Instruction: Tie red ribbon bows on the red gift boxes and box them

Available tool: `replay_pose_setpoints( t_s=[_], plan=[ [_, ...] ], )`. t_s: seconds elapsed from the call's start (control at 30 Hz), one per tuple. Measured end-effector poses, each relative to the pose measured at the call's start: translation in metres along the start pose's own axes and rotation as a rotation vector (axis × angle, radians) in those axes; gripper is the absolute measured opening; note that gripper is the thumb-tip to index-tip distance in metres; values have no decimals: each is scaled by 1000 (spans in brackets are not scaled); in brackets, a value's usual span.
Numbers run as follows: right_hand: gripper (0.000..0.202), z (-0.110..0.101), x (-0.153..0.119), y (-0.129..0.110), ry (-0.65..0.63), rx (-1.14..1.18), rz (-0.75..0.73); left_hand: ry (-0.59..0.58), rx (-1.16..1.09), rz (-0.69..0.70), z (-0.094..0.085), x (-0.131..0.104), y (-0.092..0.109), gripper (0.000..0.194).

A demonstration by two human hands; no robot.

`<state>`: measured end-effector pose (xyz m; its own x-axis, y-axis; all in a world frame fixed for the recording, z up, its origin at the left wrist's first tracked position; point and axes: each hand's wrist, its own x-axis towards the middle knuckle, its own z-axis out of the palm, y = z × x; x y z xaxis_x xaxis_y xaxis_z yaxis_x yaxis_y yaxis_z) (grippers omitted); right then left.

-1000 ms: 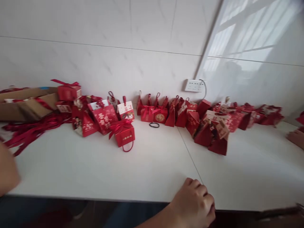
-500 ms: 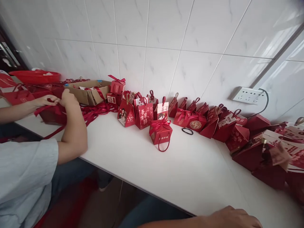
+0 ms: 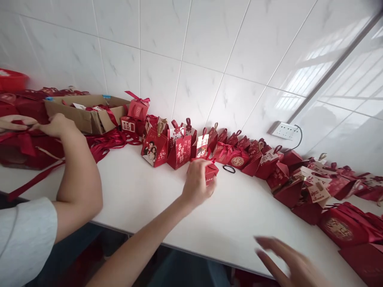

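Note:
My left hand reaches over a small red gift box with a ribbon bow on top. Its fingers are closed around the box, which sits on the white table and is partly hidden by them. Lower right, my right hand is slightly blurred, holds nothing, and has its fingers apart above the table edge. Just behind the gripped box stand upright red gift bags with loop handles. A black hair tie lies to its right.
At left, a co-worker's hands work on a large red ribboned box. Near them are an open cardboard carton and a heap of red ribbons. Red boxes line the wall rightward, below a power strip.
My left hand has come onto the small gift box and closed on it; my right hand shows with fingers apart. The view has swung right and down.

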<state>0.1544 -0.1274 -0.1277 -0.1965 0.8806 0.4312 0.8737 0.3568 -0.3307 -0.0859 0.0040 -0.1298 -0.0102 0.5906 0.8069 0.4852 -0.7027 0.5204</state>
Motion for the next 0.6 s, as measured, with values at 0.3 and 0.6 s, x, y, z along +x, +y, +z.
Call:
replay_pose_setpoints(
  t_s=[0.3,0.6],
  plan=[
    [41,97,208,-45,81,357,201,-120,-259,-566,17,-10,-51,86],
    [26,88,200,-6,86,474,275,-353,-449,-598,11,-4,-57,78]
  ],
)
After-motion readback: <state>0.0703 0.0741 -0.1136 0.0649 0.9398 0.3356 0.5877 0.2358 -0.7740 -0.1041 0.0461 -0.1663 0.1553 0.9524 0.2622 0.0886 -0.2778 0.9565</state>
